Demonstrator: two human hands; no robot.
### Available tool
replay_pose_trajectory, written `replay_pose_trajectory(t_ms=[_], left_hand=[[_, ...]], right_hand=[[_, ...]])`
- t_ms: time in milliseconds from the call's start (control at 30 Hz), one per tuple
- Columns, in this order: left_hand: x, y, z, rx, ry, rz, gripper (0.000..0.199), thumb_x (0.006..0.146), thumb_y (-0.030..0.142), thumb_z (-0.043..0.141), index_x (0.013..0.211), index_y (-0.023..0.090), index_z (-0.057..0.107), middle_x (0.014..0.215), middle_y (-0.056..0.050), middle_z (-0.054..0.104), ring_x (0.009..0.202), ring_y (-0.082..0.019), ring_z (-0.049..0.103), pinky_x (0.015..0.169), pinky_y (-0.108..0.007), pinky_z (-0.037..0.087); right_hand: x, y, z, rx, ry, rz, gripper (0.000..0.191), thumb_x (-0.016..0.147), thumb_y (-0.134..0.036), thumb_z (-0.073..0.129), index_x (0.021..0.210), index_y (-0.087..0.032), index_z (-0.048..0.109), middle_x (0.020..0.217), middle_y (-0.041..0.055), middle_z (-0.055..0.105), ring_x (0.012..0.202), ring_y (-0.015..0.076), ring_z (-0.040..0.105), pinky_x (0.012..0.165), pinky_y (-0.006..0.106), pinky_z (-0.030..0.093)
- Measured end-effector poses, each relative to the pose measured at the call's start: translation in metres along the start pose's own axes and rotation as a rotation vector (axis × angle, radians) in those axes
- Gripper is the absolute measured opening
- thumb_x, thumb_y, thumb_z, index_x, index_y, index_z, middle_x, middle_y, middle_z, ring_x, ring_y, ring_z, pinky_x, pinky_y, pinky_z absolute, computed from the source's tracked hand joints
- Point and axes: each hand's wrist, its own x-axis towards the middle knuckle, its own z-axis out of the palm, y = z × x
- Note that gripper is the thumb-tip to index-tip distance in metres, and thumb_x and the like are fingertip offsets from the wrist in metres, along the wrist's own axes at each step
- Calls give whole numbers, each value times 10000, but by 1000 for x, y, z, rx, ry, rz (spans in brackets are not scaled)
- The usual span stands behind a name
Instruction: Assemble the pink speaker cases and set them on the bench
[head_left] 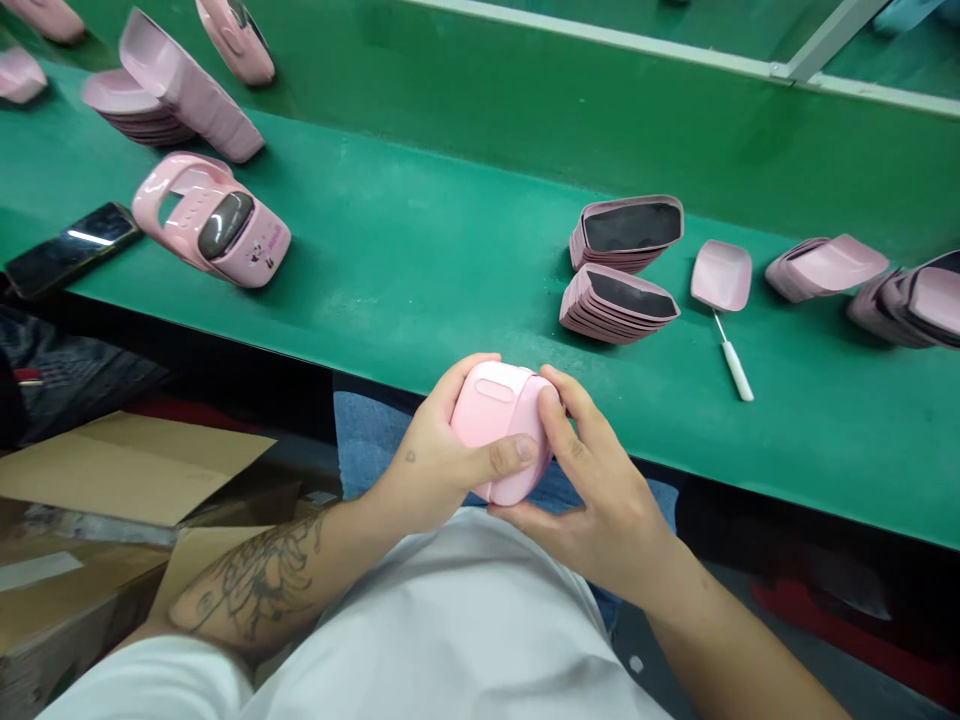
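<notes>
Green counter point(390, 270) seen from above, run across the view. At far left, pink parts point(21, 75) are cut off by the edge. Below them a phone point(71, 250) is laid dark side up near the counter's front edge, a pale streak of light reflected in it. Lower, beneath counter level, a cardboard box point(127, 465) is seen with flaps spread.

Stacked pink shells point(191, 95) are set toward the back, one stack leaned over another. Just in front, a handled case point(259, 245) is rested at a slant; dark window and small printed figures noted. Behind, another pink case point(232, 40) is placed near the back wall, its top cut off.

At centre, in front of the counter edge and over the lap, a pink case point(487, 415) is held between both hands. Its left side is gripped by the left hand point(442, 450), thumb laid across the front; its right side is pinched by the fingers of the right hand point(600, 480).

Right of centre, two dark-lined stacks point(619, 305) are set one before the other. Next, a single tray point(721, 275), with a white-handled screwdriver point(736, 370) pointed at its lower edge; tip not made out. Farther right, more shell stacks point(825, 268) are tipped over.
</notes>
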Motion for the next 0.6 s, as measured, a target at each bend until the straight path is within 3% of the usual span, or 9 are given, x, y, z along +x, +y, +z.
replay_pose_trajectory(t_ms=[400,600], left_hand=[[-13,2,4,9,-19,33,845,753,407,985,1462,302,536,1469,-114,649,1248,-334,669,942,-408,611],[-17,6,-4,208,-15,128,788,746,390,985,1409,312,567,1477,-95,637,1235,-315,670,926,-375,603]], right_hand=[[-3,-1,-1,-12,16,-83,1071,931,-284,851,1774,-205,195,1705,279,450,1578,420,506,1185,657,560],[-2,-2,0,-24,-7,-142,1036,967,-303,815,1774,-214,170,1704,285,452,1599,419,474,1194,690,535]])
